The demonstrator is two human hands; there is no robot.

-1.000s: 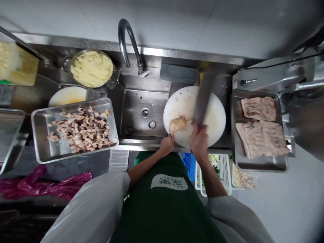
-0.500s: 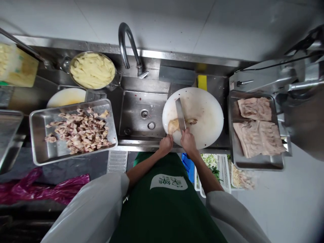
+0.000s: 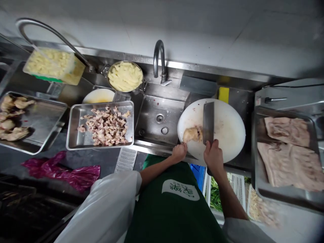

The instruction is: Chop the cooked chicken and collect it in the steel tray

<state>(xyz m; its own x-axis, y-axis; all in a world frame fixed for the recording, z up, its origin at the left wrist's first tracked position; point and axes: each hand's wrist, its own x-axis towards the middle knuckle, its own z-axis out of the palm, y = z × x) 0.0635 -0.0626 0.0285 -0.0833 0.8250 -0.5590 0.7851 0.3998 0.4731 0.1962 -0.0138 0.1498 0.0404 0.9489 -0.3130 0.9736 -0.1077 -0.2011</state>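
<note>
Cleaver and meat piece, held at a round white board

Item 1. Meat piece (image 3: 191, 134), pale yellow, cut face to the right; lies on the left part of the white board (image 3: 230, 135), near its front edge.

Item 2. Left hand (image 3: 179, 152). Grip closed on the thin near end of the meat piece; holding it by the tip probably steadies it with the fingers out of the blade's line.

Item 3. Right hand (image 3: 214, 155). Grip wrapped fully around the handle of the cleaver (image 3: 209, 121). Blade points away from the body, just beside the cut face; whether it touches meat or board cannot be told.

Item 4. Sink (image 3: 162, 103), between the board and the left-hand tray (image 3: 73, 135), which holds small chopped pieces (image 3: 108, 128); seemingly set within the left arm's reach.

Item 5. Far-left tray (image 3: 45, 118), larger pieces (image 3: 15, 133) inside.

Item 6. Right-hand tray (image 3: 260, 128), pale slabs (image 3: 286, 165) inside; likely kept apart from the chopped stock.
</note>
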